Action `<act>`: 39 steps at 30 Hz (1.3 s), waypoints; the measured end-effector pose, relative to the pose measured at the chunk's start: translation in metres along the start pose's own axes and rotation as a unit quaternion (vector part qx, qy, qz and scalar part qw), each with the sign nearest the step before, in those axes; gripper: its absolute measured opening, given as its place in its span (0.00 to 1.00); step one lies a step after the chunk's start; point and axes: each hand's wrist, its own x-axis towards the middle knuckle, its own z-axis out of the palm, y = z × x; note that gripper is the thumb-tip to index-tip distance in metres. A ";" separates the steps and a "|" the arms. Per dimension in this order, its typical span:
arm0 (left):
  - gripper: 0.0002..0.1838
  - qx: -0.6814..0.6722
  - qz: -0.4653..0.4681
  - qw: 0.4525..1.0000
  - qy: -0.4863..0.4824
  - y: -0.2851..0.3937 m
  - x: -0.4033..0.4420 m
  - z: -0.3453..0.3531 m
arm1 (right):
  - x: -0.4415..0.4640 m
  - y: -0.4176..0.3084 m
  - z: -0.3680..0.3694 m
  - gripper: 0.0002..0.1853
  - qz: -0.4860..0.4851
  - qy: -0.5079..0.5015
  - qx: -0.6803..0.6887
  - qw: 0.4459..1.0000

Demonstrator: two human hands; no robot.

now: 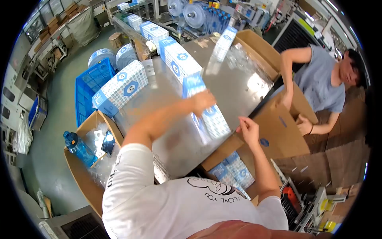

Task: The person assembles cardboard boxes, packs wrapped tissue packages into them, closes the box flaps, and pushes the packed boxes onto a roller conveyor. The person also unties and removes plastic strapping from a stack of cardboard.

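My left hand [204, 101] reaches across the metal table onto a row of blue-and-white patterned cartons. It lies over the upper end of the nearest carton [216, 121], its fingers smeared by motion, so its grip cannot be made out. Another carton [193, 85] is right behind it in the row. Past the near end of the row, my right hand [249, 130] is raised above an open cardboard box [225, 153], fingers loosely bent and apart, nothing visible in them. Several blue-and-white cartons [234, 171] lie inside that box.
More cartons [154, 32] line the conveyor [129, 28]. One carton [129, 85] leans by a blue crate [81, 99] at left; another [225, 44] stands across the table [171, 149]. A co-worker [322, 79] handles a cardboard box [284, 127] at right. A water bottle [79, 149] sits in a box at left.
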 end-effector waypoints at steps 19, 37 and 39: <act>0.44 -0.582 -0.394 0.536 0.468 0.065 -0.274 -0.140 | 0.109 -0.042 0.131 0.49 -0.081 -0.179 -0.433 0.880; 0.45 -0.647 -0.168 0.723 0.178 0.189 -0.003 -0.029 | -0.045 -0.138 -0.177 0.43 -0.208 0.099 -0.220 0.948; 0.52 -0.408 -0.073 0.909 0.041 0.225 0.062 -0.035 | -0.091 -0.149 -0.215 0.44 -0.239 0.167 -0.197 0.936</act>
